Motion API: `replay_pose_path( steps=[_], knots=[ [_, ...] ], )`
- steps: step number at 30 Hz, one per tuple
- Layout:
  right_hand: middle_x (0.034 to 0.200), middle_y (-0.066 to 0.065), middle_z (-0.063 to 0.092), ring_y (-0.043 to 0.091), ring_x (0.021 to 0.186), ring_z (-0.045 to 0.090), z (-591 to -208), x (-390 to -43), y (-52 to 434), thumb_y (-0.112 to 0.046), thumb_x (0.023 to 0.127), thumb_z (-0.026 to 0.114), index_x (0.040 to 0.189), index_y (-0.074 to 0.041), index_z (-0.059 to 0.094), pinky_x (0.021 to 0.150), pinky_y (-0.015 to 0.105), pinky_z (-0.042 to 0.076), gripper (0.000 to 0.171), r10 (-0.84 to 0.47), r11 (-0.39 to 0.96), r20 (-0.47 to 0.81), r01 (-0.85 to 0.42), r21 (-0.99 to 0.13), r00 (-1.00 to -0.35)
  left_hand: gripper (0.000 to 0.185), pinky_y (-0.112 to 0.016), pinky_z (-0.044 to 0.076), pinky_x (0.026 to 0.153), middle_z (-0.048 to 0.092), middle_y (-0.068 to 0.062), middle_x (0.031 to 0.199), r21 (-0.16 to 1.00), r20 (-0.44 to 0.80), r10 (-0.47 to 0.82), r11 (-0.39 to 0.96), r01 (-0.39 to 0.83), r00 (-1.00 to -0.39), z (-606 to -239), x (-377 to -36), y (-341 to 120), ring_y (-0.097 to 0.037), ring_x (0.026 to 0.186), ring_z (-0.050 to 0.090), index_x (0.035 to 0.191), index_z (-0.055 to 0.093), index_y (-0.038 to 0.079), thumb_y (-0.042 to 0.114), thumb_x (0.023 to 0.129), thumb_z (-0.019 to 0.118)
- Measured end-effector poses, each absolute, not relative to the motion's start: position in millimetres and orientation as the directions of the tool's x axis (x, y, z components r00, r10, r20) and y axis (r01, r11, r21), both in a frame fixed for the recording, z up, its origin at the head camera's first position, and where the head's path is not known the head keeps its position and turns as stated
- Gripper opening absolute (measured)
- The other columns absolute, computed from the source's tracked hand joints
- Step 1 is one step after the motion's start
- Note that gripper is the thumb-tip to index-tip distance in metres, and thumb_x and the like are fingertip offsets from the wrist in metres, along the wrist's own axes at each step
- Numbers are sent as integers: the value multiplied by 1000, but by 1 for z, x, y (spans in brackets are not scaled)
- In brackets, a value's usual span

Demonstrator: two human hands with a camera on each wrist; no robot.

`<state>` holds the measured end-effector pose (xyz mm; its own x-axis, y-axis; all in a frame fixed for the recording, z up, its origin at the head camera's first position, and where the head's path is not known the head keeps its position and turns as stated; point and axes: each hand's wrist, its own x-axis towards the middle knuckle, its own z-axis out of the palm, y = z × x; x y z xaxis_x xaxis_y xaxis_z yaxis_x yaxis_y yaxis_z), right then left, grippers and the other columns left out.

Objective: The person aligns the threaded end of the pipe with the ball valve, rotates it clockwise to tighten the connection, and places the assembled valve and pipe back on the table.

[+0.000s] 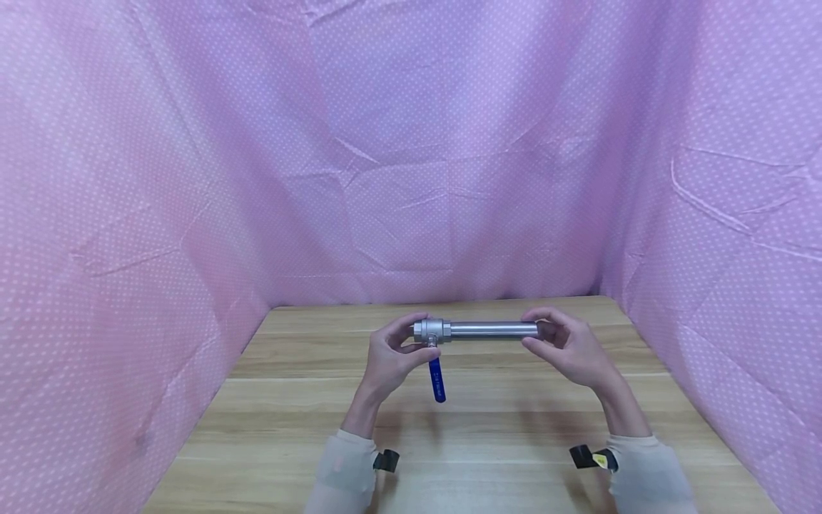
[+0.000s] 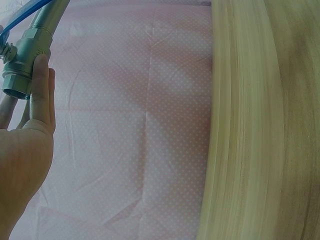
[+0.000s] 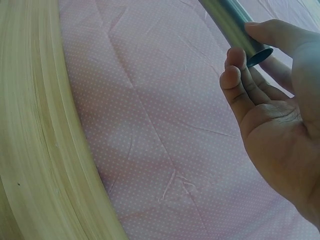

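A silver ball valve [image 1: 434, 329] with a blue lever handle [image 1: 437, 380] is joined to a straight steel pipe [image 1: 493, 329], held level above the table. My left hand [image 1: 393, 360] grips the valve body, its thumb near the base of the lever, which points toward me. At the other side my right hand [image 1: 574, 350] pinches the pipe's free end between thumb and fingers. In the left wrist view the valve [image 2: 25, 62] shows its open threaded end beside my fingers. The right wrist view shows the pipe's hollow end [image 3: 261, 56] against my fingers.
A light wood-grain table [image 1: 488, 442] lies under both hands. Pink dotted cloth [image 1: 411, 178] hangs behind it and along both sides. Black wrist-camera mounts [image 1: 387, 460] sit on both forearms.
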<state>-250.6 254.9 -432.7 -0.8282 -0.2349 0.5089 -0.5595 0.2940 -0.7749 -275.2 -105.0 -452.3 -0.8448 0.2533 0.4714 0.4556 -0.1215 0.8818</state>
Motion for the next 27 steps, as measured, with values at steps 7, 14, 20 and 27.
replay_pose_path(
  steps=[7,14,20,27],
  knots=[
    [90,-10,72,1,75,67,-431,-250,254,3,101,80,129,-1,72,58,20,60,29,-225,322,498,-546,-773,-838,67,-36,71,107,74,-20,142,879,476,253,-126,460,-842,-452,-275,-105,-12,121,77,147,67,-8,-3,85,94],
    [89,-7,72,3,76,69,-430,-249,253,0,103,79,130,-2,73,61,22,62,27,-222,339,485,-534,-775,-846,65,-35,71,107,74,-19,141,882,472,252,-123,456,-845,-451,-275,-106,-11,120,77,146,70,-2,-1,85,94],
    [88,-6,72,9,75,71,-430,-250,253,-1,104,78,129,-3,73,61,22,62,26,-230,340,479,-531,-776,-847,67,-36,71,107,75,-16,141,880,474,257,-120,459,-842,-451,-276,-107,-10,120,77,147,67,-7,1,86,94],
    [91,-10,75,4,78,73,-433,-252,254,6,100,78,130,3,71,63,20,64,31,-234,298,508,-559,-774,-829,68,-35,71,107,72,-24,144,878,479,259,-116,465,-839,-451,-276,-106,-11,121,76,147,65,-10,-3,86,93]
  ],
)
